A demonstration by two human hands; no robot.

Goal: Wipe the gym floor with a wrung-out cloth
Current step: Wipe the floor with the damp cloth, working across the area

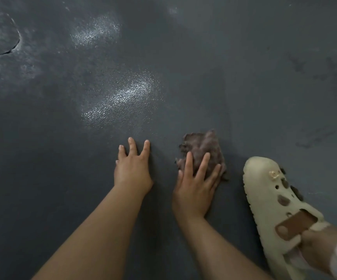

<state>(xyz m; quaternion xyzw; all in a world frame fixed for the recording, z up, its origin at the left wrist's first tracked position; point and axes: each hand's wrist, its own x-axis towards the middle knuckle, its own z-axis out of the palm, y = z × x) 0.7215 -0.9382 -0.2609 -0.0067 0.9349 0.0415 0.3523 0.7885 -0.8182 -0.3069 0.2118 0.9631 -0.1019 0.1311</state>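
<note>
A crumpled brownish-grey cloth (pixel 203 147) lies on the dark grey textured gym floor (pixel 183 67). My right hand (pixel 196 184) lies flat on the cloth's near part, with straight, spread fingers pressing it to the floor. Just left of it, my left hand (pixel 132 166) rests flat on the bare floor with straight fingers and holds nothing. Both forearms reach in from the lower edge.
My foot in a cream clog (pixel 274 203) with a brown strap stands just right of the cloth. Shiny wet patches (pixel 123 96) glint on the floor ahead of my hands. At the far left a crack or seam (pixel 12 47) curves across the floor.
</note>
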